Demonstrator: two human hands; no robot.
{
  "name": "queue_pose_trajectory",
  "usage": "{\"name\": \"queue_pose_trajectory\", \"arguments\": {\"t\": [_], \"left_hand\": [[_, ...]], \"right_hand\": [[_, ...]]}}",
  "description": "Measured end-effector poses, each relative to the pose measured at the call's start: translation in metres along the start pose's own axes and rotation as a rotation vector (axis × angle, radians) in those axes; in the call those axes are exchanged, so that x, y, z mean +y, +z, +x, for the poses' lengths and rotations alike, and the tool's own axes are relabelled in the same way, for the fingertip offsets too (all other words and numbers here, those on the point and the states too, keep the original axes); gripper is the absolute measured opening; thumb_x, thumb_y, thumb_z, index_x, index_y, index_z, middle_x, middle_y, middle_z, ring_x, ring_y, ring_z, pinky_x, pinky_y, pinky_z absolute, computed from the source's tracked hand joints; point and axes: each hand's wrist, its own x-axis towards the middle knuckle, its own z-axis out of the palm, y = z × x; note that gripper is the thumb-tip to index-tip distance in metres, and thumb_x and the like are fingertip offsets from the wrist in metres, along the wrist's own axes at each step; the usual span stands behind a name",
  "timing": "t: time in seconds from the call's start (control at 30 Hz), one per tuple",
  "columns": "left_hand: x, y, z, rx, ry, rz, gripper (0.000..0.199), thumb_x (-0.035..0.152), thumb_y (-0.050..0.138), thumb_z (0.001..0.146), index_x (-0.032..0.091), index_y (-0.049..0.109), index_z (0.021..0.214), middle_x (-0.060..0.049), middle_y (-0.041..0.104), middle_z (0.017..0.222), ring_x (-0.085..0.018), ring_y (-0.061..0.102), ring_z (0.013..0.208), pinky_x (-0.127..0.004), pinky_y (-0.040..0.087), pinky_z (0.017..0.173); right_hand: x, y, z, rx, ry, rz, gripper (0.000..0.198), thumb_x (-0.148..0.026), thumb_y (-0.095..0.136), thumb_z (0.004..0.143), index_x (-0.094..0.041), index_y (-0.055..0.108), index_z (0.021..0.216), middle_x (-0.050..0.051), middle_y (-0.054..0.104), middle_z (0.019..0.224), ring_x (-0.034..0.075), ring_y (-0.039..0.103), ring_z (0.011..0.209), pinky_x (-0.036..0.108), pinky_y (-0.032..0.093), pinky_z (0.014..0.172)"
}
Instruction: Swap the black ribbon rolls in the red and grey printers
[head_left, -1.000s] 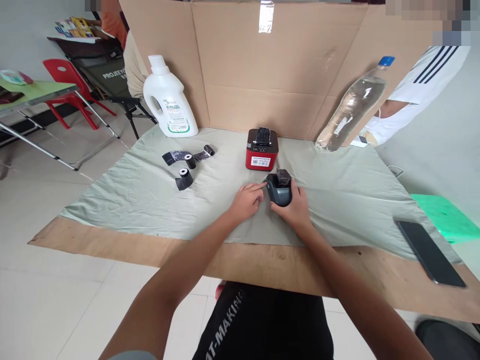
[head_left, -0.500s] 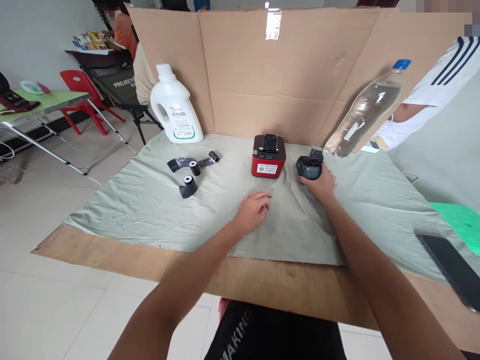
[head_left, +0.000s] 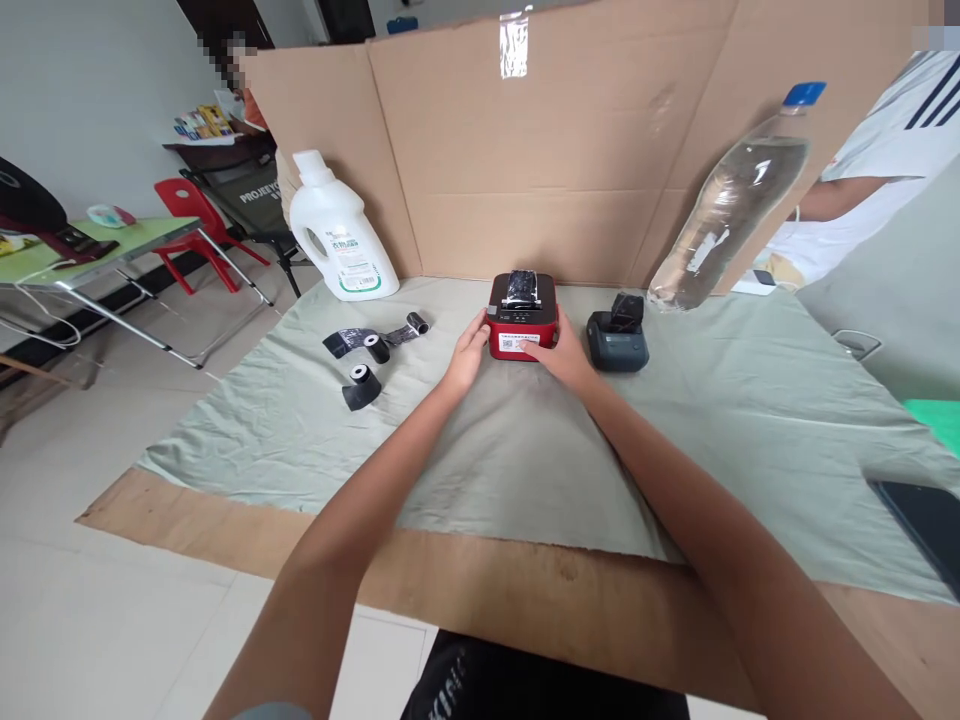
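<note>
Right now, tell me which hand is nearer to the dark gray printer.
Right. The right hand is just left of the dark gray printer, at the right side of the red printer; the left hand is farther off, at the red printer's left side.

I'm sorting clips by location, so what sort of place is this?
Probably an indoor room with makeshift workstations: a cardboard screen stands at the back of a cloth-covered table, with a green-topped table and red chair nearby.

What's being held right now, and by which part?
The red-and-black box, by its sides: the left hand at its left, the right hand at its right, thumb on the front near the white label.
</note>
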Motion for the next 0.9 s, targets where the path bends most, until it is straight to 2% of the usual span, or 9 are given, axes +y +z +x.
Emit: {"name": "queue_pose_trajectory", "arguments": {"t": [0.1,0.17,0.27,0.33,0.43,0.53,0.63,0.73,0.9], "left_hand": [[0.0,0.013,0.005,0.011,0.039,-0.141,0.069,0.039,0.063,0.091,0.02,0.048,0.156,-0.004,0.044,0.165,-0.029,0.03,0.16,-0.042,0.026,0.133],[0.003,0.02,0.0,0.034,0.065,-0.171,0.07,0.031,0.063,0.088,0.02,0.049,0.156,-0.003,0.046,0.163,-0.028,0.027,0.161,-0.04,0.023,0.134],[0.014,0.023,-0.017,0.003,0.102,-0.155,0.071,0.027,0.062,0.086,0.022,0.049,0.156,-0.002,0.047,0.162,-0.027,0.03,0.16,-0.041,0.024,0.134],[0.024,0.023,-0.039,-0.055,0.133,-0.141,0.072,0.028,0.064,0.086,0.023,0.049,0.156,-0.003,0.045,0.163,-0.028,0.033,0.158,-0.042,0.026,0.133],[0.033,0.022,-0.086,-0.106,0.143,-0.147,0.072,0.031,0.066,0.089,0.023,0.047,0.157,-0.004,0.042,0.166,-0.029,0.035,0.157,-0.043,0.029,0.132],[0.032,0.025,-0.136,-0.024,0.126,-0.147,0.065,0.032,0.061,0.095,0.026,0.046,0.158,-0.002,0.043,0.165,-0.027,0.038,0.156,-0.041,0.032,0.132],[0.026,0.03,-0.168,0.015,0.152,-0.101,0.059,0.033,0.056,0.1,0.028,0.046,0.158,-0.002,0.044,0.165,-0.026,0.039,0.156,-0.041,0.033,0.132],[0.024,0.033,-0.174,0.051,0.176,-0.064,0.055,0.032,0.056,0.101,0.025,0.051,0.155,-0.004,0.05,0.161,-0.026,0.043,0.153,-0.042,0.034,0.131],[0.027,0.03,-0.164,0.107,0.19,0.001,0.048,0.026,0.058,0.098,0.022,0.06,0.146,-0.009,0.064,0.147,-0.025,0.059,0.14,-0.042,0.049,0.122]], "right_hand": [[0.007,0.016,0.006,0.152,-0.055,0.204,0.098,-0.035,0.078,0.074,-0.019,0.031,0.158,0.017,0.056,0.15,0.031,0.057,0.134,0.051,0.048,0.114],[0.008,0.018,0.003,0.198,-0.059,0.191,0.097,-0.032,0.082,0.069,-0.016,0.037,0.154,0.019,0.057,0.148,0.034,0.057,0.134,0.054,0.046,0.116],[0.002,0.009,-0.013,0.209,-0.056,0.149,0.094,-0.032,0.083,0.07,-0.014,0.04,0.152,0.021,0.059,0.144,0.036,0.058,0.133,0.056,0.046,0.115],[-0.007,-0.001,-0.034,0.218,-0.063,0.121,0.092,-0.034,0.082,0.074,-0.015,0.039,0.153,0.021,0.058,0.146,0.036,0.058,0.134,0.056,0.046,0.115],[-0.022,-0.016,-0.076,0.209,-0.11,0.058,0.095,-0.039,0.081,0.077,-0.017,0.035,0.157,0.02,0.053,0.151,0.037,0.052,0.141,0.059,0.042,0.119],[-0.034,-0.023,-0.119,0.165,-0.147,0.02,0.099,-0.044,0.081,0.079,-0.018,0.03,0.16,0.02,0.05,0.154,0.039,0.049,0.143,0.062,0.04,0.12],[-0.035,-0.021,-0.147,0.15,-0.123,0.035,0.098,-0.046,0.079,0.082,-0.016,0.029,0.16,0.022,0.051,0.152,0.038,0.051,0.141,0.061,0.043,0.118],[-0.028,-0.017,-0.156,0.15,-0.108,0.052,0.096,-0.047,0.078,0.083,-0.014,0.031,0.159,0.022,0.054,0.146,0.037,0.055,0.136,0.06,0.045,0.116],[-0.021,-0.016,-0.152,0.102,-0.12,0.035,0.1,-0.047,0.077,0.084,-0.017,0.025,0.163,0.021,0.045,0.157,0.038,0.046,0.145,0.062,0.04,0.121]]}}
